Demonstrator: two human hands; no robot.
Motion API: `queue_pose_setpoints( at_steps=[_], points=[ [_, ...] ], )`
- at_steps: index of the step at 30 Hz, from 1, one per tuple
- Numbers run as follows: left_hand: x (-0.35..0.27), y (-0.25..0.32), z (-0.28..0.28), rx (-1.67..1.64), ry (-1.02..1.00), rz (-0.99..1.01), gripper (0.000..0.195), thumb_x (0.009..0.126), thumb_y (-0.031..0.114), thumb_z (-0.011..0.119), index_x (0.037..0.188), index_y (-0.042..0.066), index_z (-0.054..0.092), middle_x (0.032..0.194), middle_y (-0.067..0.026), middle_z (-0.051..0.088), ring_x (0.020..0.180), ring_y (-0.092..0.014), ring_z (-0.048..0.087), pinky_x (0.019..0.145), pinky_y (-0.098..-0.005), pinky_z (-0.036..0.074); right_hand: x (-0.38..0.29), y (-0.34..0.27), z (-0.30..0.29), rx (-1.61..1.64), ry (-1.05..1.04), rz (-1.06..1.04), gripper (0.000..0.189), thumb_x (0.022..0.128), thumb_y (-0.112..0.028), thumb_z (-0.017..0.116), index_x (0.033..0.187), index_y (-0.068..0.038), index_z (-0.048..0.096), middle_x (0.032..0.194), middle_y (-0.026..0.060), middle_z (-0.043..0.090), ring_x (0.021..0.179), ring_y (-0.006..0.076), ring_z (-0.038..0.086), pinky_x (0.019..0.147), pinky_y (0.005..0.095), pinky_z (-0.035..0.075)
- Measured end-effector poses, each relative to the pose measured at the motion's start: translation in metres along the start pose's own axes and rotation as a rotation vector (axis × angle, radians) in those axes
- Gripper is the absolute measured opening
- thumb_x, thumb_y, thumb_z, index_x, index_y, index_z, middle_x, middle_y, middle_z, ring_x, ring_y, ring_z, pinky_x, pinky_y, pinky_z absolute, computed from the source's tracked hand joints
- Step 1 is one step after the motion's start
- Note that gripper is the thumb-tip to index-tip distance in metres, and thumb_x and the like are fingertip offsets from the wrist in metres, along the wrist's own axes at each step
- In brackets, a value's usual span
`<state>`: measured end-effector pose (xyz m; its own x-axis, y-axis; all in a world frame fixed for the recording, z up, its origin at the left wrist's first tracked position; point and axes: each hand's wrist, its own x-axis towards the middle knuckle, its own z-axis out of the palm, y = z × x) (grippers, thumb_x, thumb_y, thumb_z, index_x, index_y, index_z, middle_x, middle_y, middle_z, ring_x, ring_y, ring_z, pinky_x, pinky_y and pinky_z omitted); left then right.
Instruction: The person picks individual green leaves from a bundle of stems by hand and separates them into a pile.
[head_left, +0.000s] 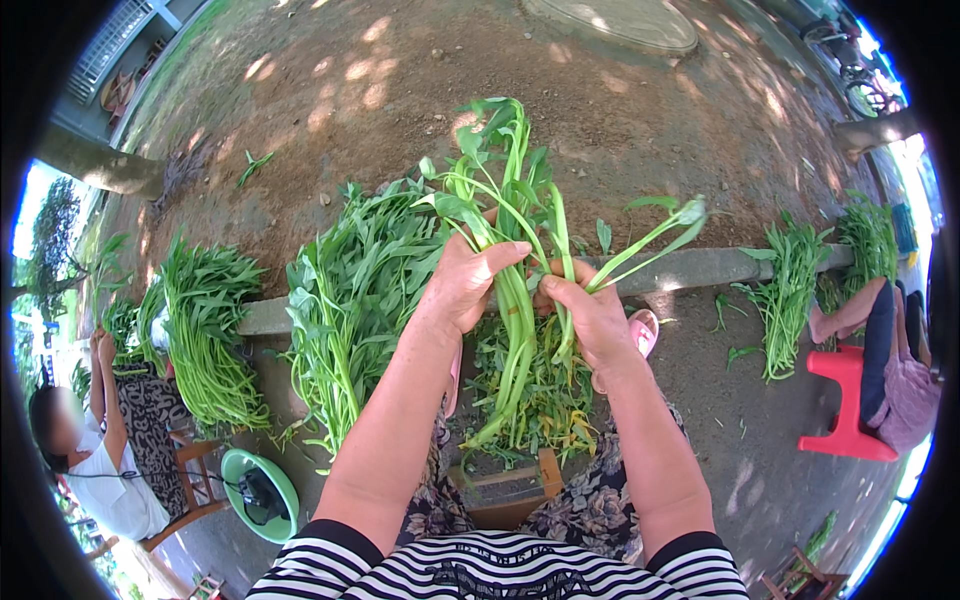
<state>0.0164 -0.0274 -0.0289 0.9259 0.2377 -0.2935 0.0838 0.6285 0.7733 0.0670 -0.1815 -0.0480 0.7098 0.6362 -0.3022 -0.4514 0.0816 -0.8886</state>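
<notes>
My left hand (476, 274) grips a bunch of water spinach (514, 330), its thick pale stems hanging down and its leaves reaching up past the fingers. A few separate water spinach stems (564, 281) are held in my right hand (589, 307), close beside the bunch; one leafy shoot (652, 240) juts out to the right. The two hands nearly touch at the thumbs. Below them, between my feet, lies a heap of loose leaves (555, 397), some yellowed. Just left of my left arm rests a large pile of water spinach (360, 277).
A low concrete kerb (690, 268) crosses in front, with bare soil beyond. At left, a seated person (112, 465) is near another pile (206, 337) and a green basin (289, 502) holding a black item. At right, someone sits by a red plastic stool (836, 405) and more greens (787, 292).
</notes>
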Motion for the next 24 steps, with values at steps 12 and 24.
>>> queue_pose_setpoints(
  at_steps=[12, 24],
  points=[
    [0.002, -0.008, -0.006, 0.320, 0.077, -0.120, 0.033, 0.072, 0.002, 0.060, 0.102, -0.002, 0.048, 0.085, -0.0100, 0.059, 0.074, -0.020, 0.061, 0.064, -0.0301, 0.051, -0.007, -0.022, -0.022, 0.224, 0.071, 0.014, 0.035, 0.078, -0.014, 0.063, 0.105, 0.002, 0.048, 0.078, 0.0064, 0.055, 0.063, 0.0155, 0.056, 0.054, 0.0302, 0.045],
    [-0.002, -0.019, 0.001, 0.376, 0.127, -0.229, 0.034, 0.071, -0.004, 0.057, 0.102, -0.001, 0.045, 0.084, -0.0115, 0.056, 0.068, -0.020, 0.059, 0.055, -0.0302, 0.048, -0.012, -0.043, -0.058, 0.413, 0.109, -0.074, 0.023, 0.082, -0.003, 0.054, 0.104, 0.002, 0.051, 0.073, 0.0069, 0.056, 0.057, 0.0146, 0.056, 0.051, 0.0293, 0.047]
  ],
)
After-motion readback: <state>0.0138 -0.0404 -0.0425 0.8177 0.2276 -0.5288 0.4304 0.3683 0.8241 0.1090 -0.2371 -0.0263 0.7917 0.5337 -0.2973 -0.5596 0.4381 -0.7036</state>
